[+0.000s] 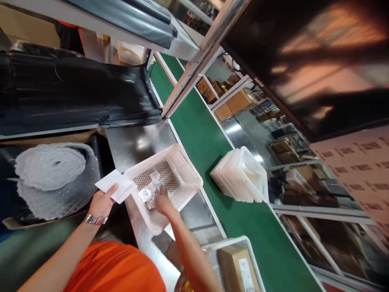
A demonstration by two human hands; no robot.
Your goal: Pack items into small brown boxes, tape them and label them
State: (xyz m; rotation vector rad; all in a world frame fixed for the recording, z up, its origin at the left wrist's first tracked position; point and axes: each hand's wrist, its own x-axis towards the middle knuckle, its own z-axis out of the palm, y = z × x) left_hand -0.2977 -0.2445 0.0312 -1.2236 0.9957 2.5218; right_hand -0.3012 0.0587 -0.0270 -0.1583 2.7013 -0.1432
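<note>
So the left hand [101,201] has a white paper slip [117,184] pinched under its thumb, out at about 9 o'clock from the white basket [191,182] in the middle. The right hand [162,200] is down inside that basket, fingers bent over some small white packets [147,194] on the 9 o'clock side of its floor. Honestly can't tell if those fingers are gripping a packet or just touching, they cover too much.

There's a metal-banded watch [95,219] on the left wrist, and an orange shirt [115,269] fills the spot down at 7 o'clock. The basket's sitting on a shiny metal table [133,142].

Further out at 9 o'clock is a fat roll of bubble wrap [51,166] in an open box. Black plastic [75,93] is heaped up around 10 o'clock. Over at 3 o'clock a stack of white baskets [234,178] lies tipped on the green belt [194,121], and between 4 and 5 another basket [225,242] holds a brown carton [232,265].
</note>
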